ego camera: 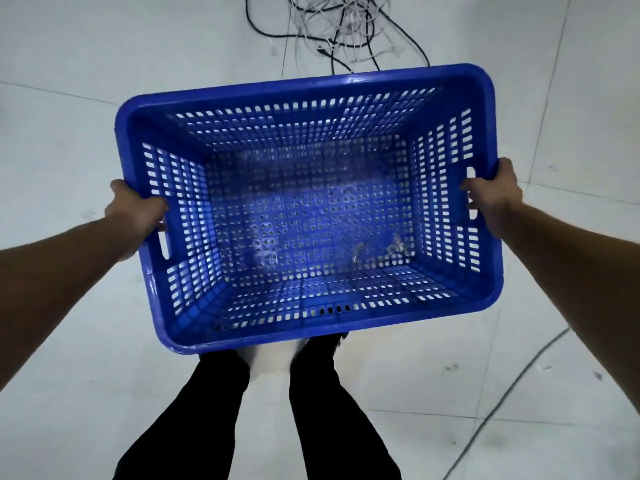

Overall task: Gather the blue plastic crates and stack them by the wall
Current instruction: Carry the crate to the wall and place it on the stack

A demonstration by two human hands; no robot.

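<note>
Bare workroom: tiled floor (86, 341), loose cables (343, 26)

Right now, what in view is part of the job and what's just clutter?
Job: blue crate, gripped at its short ends by left hand and right hand.
Clutter: cable tangle on the floor ahead; small clear scraps in the crate.

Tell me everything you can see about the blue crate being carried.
The blue crate is a rectangular, open-topped plastic bin with slotted walls, a perforated floor, a smooth rolled rim and a handle slot at each short end. It looks empty. It is carried roughly level above the floor, the left hand and right hand gripping its ends.
</note>
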